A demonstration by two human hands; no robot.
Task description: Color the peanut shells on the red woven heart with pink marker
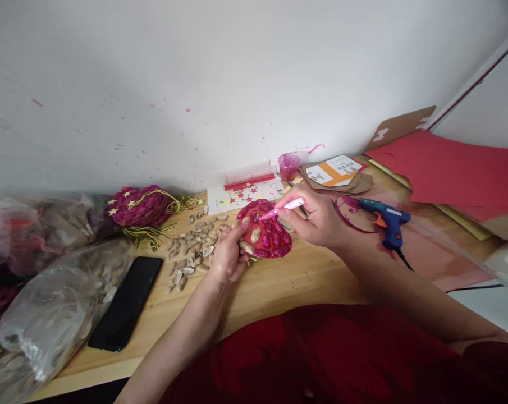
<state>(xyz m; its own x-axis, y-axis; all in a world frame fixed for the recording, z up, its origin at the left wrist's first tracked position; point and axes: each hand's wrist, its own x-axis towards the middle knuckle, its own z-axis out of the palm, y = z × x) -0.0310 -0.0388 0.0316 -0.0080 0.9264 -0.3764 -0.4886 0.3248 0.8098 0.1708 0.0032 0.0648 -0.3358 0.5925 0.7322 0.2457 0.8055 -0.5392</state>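
Note:
My left hand (227, 255) is closed on the left edge of a round piece (268, 233) covered in peanut shells, most of them painted magenta, and holds it tilted above the wooden table (287, 280). My right hand (316, 216) pinches a pink-handled brush (285, 206) whose tip touches the top of that piece. A few shells near my left fingers are still bare tan.
Loose peanut shells (190, 249) lie left of the piece. A black phone (127, 300) and a plastic bag of shells (55, 308) are at the left. A finished magenta piece with stars (138, 206), a pink paint cup (288, 164), a blue glue gun (386, 220) and red paper (456, 171) surround the work.

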